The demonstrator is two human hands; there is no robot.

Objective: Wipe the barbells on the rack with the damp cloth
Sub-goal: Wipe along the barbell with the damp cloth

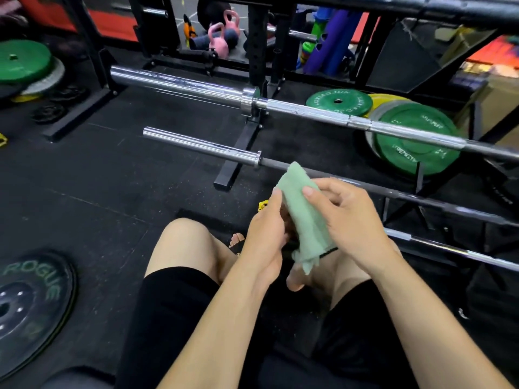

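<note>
The green cloth (304, 214) is being held upright between both hands, just in front of the lower barbell (202, 147). The left hand (266, 237) and right hand (351, 220) are both gripping it. The upper barbell (179, 82) is lying on the rack (257, 51) behind, with bare floor (112, 178) stretching leftward.

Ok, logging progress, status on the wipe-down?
Both hands, left and right, gripping green cloth. Cloth off the barbell. Nothing blocking.

head cam | looks forward and down, close over knees (person seated) | barbells (309, 110) near ahead
</note>
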